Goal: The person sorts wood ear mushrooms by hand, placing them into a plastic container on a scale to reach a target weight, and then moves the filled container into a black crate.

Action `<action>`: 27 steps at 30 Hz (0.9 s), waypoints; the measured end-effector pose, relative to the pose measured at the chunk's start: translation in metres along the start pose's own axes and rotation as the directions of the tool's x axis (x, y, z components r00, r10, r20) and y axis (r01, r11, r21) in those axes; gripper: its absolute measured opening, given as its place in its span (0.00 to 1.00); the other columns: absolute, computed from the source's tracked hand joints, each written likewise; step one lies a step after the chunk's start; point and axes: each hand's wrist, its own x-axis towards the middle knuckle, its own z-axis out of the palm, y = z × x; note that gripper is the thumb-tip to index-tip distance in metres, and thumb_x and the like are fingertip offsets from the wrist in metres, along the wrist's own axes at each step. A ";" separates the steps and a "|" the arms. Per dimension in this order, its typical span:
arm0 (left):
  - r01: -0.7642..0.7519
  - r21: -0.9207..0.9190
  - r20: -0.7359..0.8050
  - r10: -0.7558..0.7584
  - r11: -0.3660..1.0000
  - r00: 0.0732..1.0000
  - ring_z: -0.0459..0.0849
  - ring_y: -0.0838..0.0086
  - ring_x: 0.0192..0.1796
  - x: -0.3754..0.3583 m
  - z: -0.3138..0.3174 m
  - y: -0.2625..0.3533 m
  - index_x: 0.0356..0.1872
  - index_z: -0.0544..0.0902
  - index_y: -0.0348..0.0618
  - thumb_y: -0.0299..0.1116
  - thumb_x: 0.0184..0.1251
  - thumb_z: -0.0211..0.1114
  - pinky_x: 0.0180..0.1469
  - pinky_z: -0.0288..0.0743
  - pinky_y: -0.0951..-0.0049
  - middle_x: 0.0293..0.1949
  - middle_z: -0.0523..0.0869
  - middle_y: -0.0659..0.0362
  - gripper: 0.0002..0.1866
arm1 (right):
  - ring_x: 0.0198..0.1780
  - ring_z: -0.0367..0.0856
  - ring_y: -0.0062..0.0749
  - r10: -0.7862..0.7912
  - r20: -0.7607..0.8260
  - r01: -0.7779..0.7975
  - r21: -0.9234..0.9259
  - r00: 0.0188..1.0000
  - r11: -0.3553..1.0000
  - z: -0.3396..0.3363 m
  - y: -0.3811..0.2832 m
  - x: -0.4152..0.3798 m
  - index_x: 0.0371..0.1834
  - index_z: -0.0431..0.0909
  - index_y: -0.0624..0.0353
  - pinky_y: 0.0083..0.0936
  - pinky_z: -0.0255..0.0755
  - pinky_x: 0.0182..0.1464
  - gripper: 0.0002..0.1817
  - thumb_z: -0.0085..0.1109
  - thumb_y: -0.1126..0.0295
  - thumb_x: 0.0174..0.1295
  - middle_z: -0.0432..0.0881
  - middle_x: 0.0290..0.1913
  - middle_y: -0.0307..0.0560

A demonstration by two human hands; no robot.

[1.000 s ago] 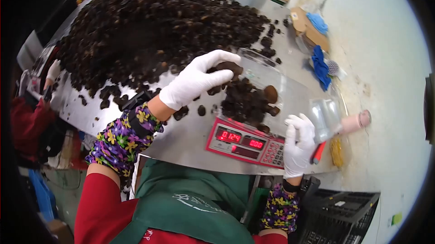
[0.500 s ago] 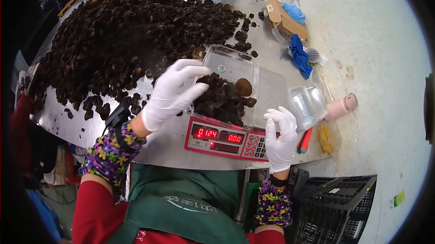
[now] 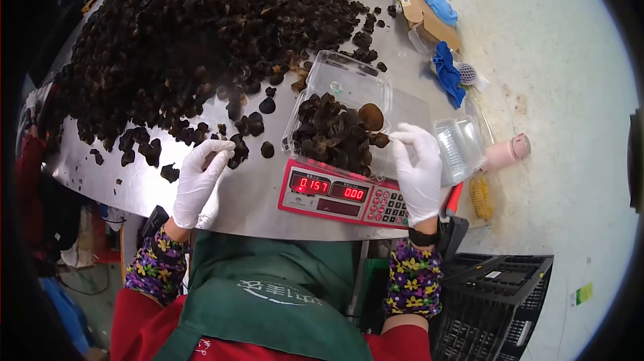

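My left hand [image 3: 204,177], in a white glove, is over the steel table with thumb and fingers pinched on a dark wood ear mushroom [image 3: 238,152]. At the right side of an open clear plastic box [image 3: 349,79], my gloved right hand [image 3: 418,172] has its thumb and forefinger closed at the edge of a small wood ear mushroom [image 3: 380,140]. Several more wood ear mushrooms [image 3: 332,130] fill the near half of the box. Beneath it is a red electronic scale [image 3: 329,195], whose lit display reads 0.157 and 0.00.
A large heap of wood ear mushrooms [image 3: 168,52] covers the left and back of the steel table [image 3: 245,210]. To the right are stacked clear boxes [image 3: 459,150], a pink bottle [image 3: 508,152], a blue cloth [image 3: 447,74] and a cardboard box [image 3: 429,22]. Black crates [image 3: 493,294] stand below.
My left hand has moved from the box down-left to loose mushrooms on the table. My right hand has risen to the box's right side. The display went from 0.124 to 0.157.
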 end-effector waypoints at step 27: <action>0.070 0.581 0.253 -0.262 0.811 0.931 0.86 0.72 0.36 -0.102 -0.101 -0.011 0.53 0.86 0.44 0.34 0.69 0.69 0.37 0.78 0.73 0.38 0.87 0.59 0.14 | 0.56 0.81 0.38 0.102 0.009 -0.102 0.175 0.995 0.979 -0.035 -0.030 -0.053 0.44 0.82 0.61 0.31 0.71 0.62 0.05 0.60 0.79 0.67 0.84 0.51 0.48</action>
